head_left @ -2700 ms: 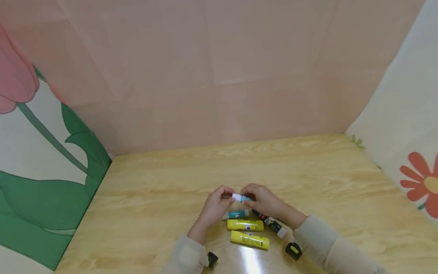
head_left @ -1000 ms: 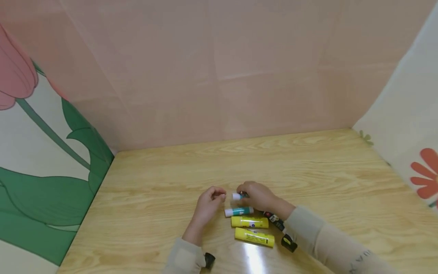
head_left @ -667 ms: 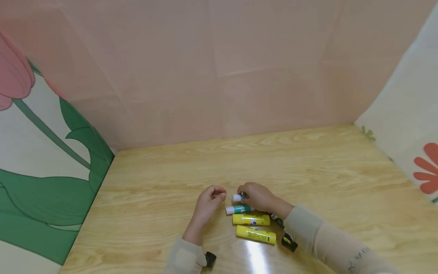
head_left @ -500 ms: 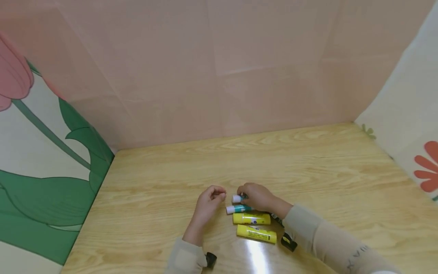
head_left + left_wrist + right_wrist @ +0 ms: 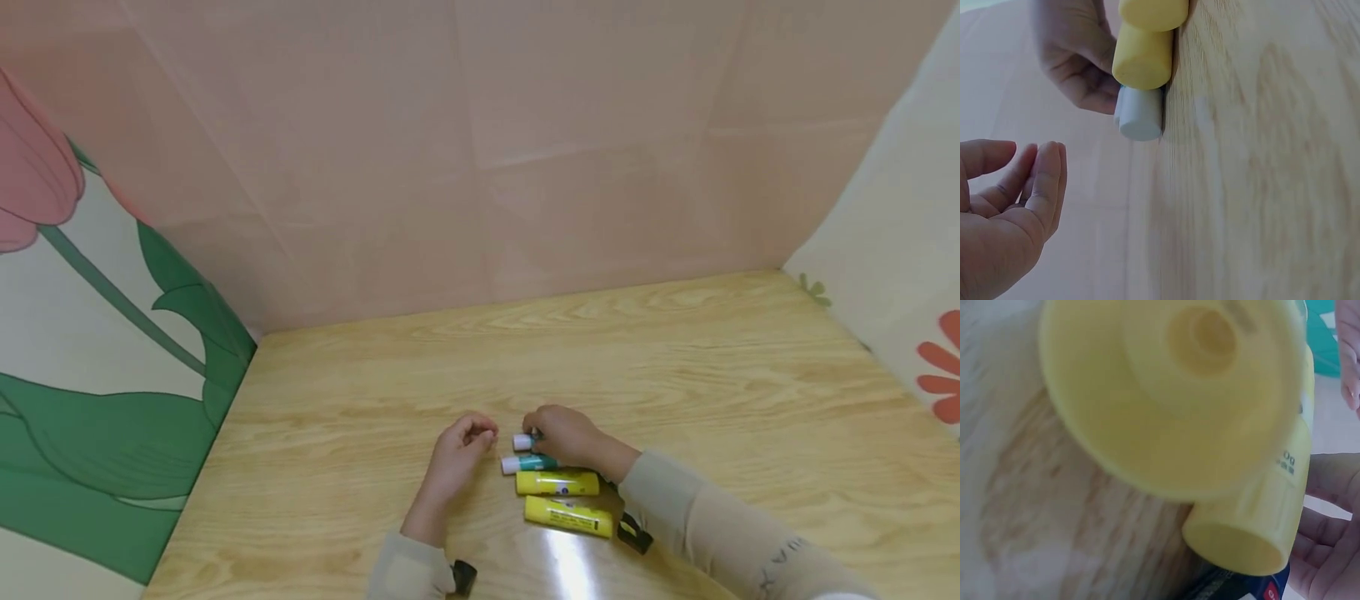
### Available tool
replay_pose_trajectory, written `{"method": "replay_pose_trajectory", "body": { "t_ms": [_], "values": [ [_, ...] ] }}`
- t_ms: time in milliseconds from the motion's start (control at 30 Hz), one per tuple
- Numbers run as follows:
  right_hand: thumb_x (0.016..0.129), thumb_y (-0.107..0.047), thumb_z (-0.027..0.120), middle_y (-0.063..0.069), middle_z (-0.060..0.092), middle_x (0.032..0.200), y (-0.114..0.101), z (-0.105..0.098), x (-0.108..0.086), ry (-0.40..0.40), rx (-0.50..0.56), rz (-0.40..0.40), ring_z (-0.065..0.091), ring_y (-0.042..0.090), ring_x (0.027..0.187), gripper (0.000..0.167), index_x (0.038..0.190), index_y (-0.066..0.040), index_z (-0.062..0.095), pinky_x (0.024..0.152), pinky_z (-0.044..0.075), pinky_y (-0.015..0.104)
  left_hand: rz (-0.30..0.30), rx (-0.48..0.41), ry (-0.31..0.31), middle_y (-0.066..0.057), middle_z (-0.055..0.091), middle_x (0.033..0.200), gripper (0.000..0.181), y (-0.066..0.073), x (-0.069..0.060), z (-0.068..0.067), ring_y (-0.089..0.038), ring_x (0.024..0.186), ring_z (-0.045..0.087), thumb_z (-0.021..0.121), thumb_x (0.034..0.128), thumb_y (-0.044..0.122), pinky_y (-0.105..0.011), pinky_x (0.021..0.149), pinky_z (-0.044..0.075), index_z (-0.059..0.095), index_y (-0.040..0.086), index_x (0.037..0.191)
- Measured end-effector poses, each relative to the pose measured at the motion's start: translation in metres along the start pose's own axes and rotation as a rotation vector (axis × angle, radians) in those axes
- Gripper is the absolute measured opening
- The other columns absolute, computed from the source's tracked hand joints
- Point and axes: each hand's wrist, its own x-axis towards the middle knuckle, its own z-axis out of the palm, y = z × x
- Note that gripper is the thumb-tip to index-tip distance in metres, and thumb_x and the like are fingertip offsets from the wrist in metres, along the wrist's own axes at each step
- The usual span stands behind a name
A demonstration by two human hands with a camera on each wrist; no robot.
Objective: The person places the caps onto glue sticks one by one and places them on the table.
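Note:
Low over the table, my right hand (image 5: 573,435) grips a small white-and-teal glue stick (image 5: 521,442), its white end pointing left. A second white-and-teal glue stick (image 5: 532,463) lies just nearer, partly covered by that hand. Two larger yellow glue sticks (image 5: 557,482) follow in the row; their round ends show large in the right wrist view. My left hand (image 5: 459,454) is left of the row, touching none of the sticks. Its fingers are loosely bent with a gap to the thumb, holding nothing. A black tube (image 5: 1241,584) is mostly hidden under my right forearm.
The wood-grain table (image 5: 360,400) extends beyond and to both sides of the hands. A pink sheet (image 5: 480,167) hangs at its back edge, with flower-printed cloth (image 5: 877,250) on the right side. Black straps (image 5: 635,533) sit at both wrists.
Both hands were on the small glue stick; the left has released it and drawn left. My right hand has brought it to the row's far end, and its arm now covers the black tube.

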Motion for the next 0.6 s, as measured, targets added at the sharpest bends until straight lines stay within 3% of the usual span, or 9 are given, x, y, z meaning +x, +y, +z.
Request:
{"method": "replay_pose_trajectory", "body": {
  "t_ms": [167, 333, 467, 600],
  "values": [
    [0.072, -0.007, 0.066, 0.0, 0.054, 0.074, 0.0, 0.001, -0.001, 0.01, -0.011, -0.001, 0.047, 0.012, 0.065, 0.013, 0.084, -0.007, 0.061, 0.055, 0.04, 0.028, 0.005, -0.009, 0.011, -0.018, 0.056, 0.091, 0.013, 0.019, -0.009, 0.001, -0.024, 0.085, 0.055, 0.047, 0.0866, -0.001, -0.041, 0.078, 0.045, 0.053, -0.01, 0.094],
    [0.072, -0.008, 0.066, 0.0, 0.053, 0.073, 0.0, 0.004, -0.001, 0.02, -0.001, -0.008, 0.046, 0.012, 0.064, 0.013, 0.084, -0.006, 0.061, 0.054, 0.04, 0.028, 0.009, 0.039, 0.019, -0.02, 0.056, 0.091, 0.014, 0.024, -0.014, 0.0, -0.024, 0.083, 0.055, 0.047, 0.087, 0.001, -0.04, 0.076, 0.045, 0.054, -0.009, 0.094],
    [0.074, -0.01, 0.064, 0.002, 0.054, 0.076, -0.001, 0.005, -0.002, 0.025, 0.036, -0.01, 0.046, 0.013, 0.065, 0.014, 0.087, -0.004, 0.061, 0.057, 0.041, 0.028, 0.008, 0.084, 0.035, -0.017, 0.057, 0.09, 0.014, 0.022, -0.014, -0.005, -0.023, 0.082, 0.054, 0.048, 0.0867, 0.002, -0.032, 0.071, 0.046, 0.054, -0.008, 0.094],
    [0.077, -0.013, 0.063, 0.003, 0.054, 0.079, -0.001, 0.005, -0.002, 0.01, 0.072, 0.02, 0.047, 0.013, 0.068, 0.017, 0.09, -0.003, 0.061, 0.06, 0.042, 0.03, 0.008, 0.115, 0.049, -0.01, 0.058, 0.088, 0.014, 0.01, -0.009, -0.01, -0.019, 0.079, 0.052, 0.051, 0.086, 0.007, -0.027, 0.066, 0.043, 0.057, -0.004, 0.094]
  ]
}}
